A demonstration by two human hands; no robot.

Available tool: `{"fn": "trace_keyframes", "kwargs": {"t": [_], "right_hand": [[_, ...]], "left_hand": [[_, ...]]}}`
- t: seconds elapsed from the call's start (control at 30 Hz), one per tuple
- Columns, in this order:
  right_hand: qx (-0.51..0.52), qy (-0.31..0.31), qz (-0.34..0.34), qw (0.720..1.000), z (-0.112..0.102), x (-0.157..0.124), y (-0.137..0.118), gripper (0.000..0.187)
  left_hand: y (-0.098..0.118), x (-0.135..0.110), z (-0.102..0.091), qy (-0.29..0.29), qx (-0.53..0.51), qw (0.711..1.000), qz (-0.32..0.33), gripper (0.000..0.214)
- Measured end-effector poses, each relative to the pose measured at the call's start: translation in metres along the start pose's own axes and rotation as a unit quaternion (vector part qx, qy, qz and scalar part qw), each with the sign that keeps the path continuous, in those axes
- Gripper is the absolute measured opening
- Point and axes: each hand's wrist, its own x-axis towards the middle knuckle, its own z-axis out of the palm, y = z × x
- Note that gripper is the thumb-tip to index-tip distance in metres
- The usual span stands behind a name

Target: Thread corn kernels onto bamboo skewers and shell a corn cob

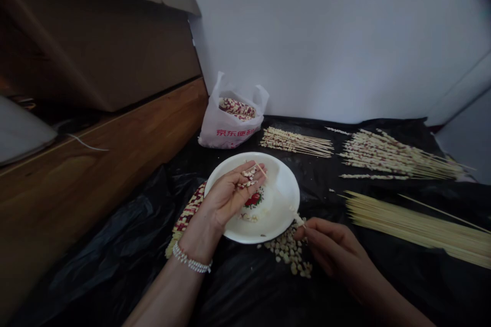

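Note:
My left hand is turned palm up over a white bowl, its fingers slightly curled under red-and-white corn kernels. A short thin stick lies across its fingertips. To the right of the bowl's rim, the fingers of my right hand pinch a short piece strung with pale kernels, probably a skewer; most of it is hidden by the hand. A few kernels lie in the bowl, around a printed red motif. Below the rim, a pile of pale kernels rests on black plastic sheeting.
A speckled corn cob lies left of the bowl. Behind it stands a white plastic bag with more corn. Kernel-strung skewers lie in a small bunch and a larger bunch. Bare skewers lie at right, a wooden board at left.

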Motion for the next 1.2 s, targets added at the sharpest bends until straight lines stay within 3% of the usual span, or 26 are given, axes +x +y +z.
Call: {"fn": "trace_keyframes", "kwargs": {"t": [0.33, 0.67, 1.2], "right_hand": [[0.023, -0.013, 0.008, 1.0, -0.007, 0.001, 0.001, 0.036], [0.003, -0.021, 0.011, 1.0, -0.009, -0.005, -0.003, 0.034], [0.007, -0.018, 0.033, 0.999, -0.004, -0.009, -0.002, 0.035]], "left_hand": [[0.0, -0.001, 0.003, -0.007, 0.036, 0.997, 0.065, 0.037], [-0.001, 0.002, -0.001, 0.031, 0.043, 0.996, 0.073, 0.016], [-0.002, -0.002, 0.004, 0.035, 0.081, 0.992, 0.094, 0.018]]}}
